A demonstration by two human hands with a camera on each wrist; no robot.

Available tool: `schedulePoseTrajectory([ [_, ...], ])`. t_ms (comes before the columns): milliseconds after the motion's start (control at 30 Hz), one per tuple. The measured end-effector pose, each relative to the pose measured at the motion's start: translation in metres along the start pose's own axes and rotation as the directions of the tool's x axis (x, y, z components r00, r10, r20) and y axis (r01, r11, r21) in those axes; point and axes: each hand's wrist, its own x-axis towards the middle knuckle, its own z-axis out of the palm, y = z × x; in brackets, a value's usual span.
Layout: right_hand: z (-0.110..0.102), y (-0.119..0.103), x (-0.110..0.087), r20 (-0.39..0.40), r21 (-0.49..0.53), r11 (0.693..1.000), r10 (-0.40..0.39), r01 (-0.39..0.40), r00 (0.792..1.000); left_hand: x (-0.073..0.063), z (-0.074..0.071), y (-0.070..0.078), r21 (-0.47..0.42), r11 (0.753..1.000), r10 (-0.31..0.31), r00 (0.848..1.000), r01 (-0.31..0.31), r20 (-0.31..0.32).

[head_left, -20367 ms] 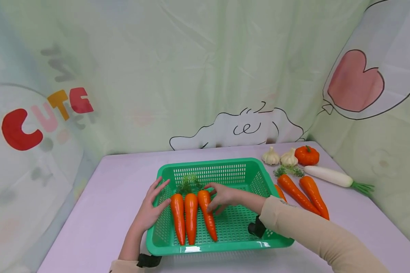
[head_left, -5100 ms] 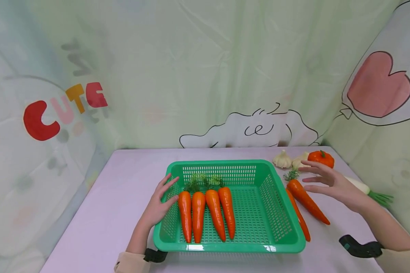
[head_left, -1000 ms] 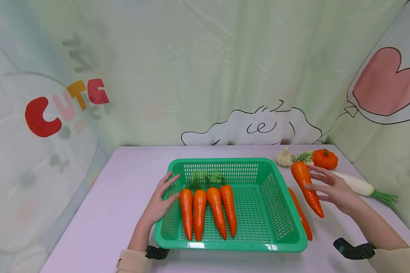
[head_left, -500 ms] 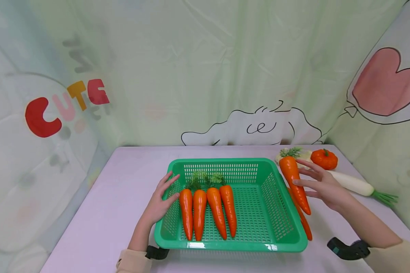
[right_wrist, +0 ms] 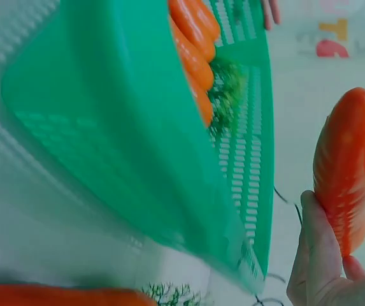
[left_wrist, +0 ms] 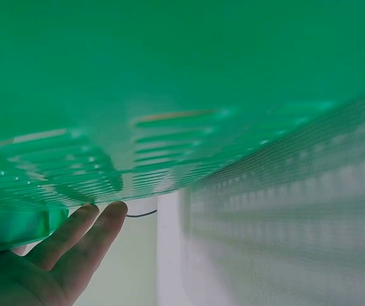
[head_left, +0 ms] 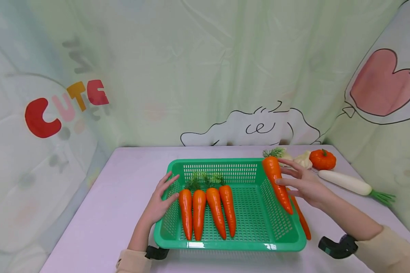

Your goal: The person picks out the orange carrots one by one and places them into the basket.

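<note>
In the head view a green plastic basket (head_left: 230,245) stands on the table with several carrots (head_left: 214,212) side by side in its left half, leafy tops to the back. My right hand (head_left: 305,185) grips another orange carrot (head_left: 273,172) between thumb and fingers, raised over the basket's right rim and tilted, leaves up. The right wrist view shows this carrot (right_wrist: 344,169) in the fingers, just beyond the basket wall. My left hand (head_left: 157,203) rests at the left rim, fingers spread; in the left wrist view straight fingers (left_wrist: 96,239) touch the outer wall.
One more carrot (head_left: 302,220) lies on the table against the basket's right side, partly hidden. Behind it are a garlic bulb (head_left: 305,159), a second one mostly covered, an orange pumpkin (head_left: 322,159) and a white radish (head_left: 345,183). A printed curtain (head_left: 150,76) hangs behind the table.
Over the last second my right hand has carried the lifted carrot left to the basket's right rim. Since earlier, a fourth carrot has joined those inside. The left hand has stayed at the rim.
</note>
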Motion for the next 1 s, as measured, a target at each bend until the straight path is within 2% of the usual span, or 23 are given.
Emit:
schedulePoseTrajectory([
  [33,0.003,-0.002,0.001,0.008,0.009,1.0,0.007,-0.007,1.0,-0.001,-0.001,0.005,-0.003,1.0,-0.004,1.0,0.004,0.002],
  [200,0.015,-0.01,0.006,0.053,0.054,0.997,0.046,-0.049,0.998,-0.001,0.0,0.005,0.003,1.0,-0.001,1.0,0.001,0.001],
  [267,0.02,-0.013,0.007,0.068,0.056,0.997,0.052,-0.056,0.996,0.0,0.0,0.001,0.007,1.0,0.002,1.0,-0.002,-0.001],
  [400,0.031,-0.019,0.01,0.084,0.03,0.998,0.051,-0.054,0.995,0.0,0.0,0.002,0.002,1.0,0.0,1.0,0.0,0.002],
  [667,0.049,-0.017,0.025,0.081,0.001,0.997,0.072,-0.072,0.994,-0.007,-0.003,0.029,-0.025,1.0,0.0,1.0,0.001,0.005],
  [733,0.053,-0.015,0.028,0.081,-0.006,0.997,0.076,-0.076,0.994,-0.006,-0.002,0.026,-0.011,1.0,-0.003,1.0,0.004,0.009],
  [900,0.061,-0.013,0.036,0.087,-0.014,0.996,0.092,-0.091,0.992,-0.001,0.0,0.005,0.011,1.0,-0.006,1.0,0.006,0.007],
  [1000,0.065,-0.013,0.039,0.089,-0.029,0.994,0.11,-0.108,0.99,0.0,0.0,0.0,0.004,1.0,0.002,1.0,-0.002,0.003],
])
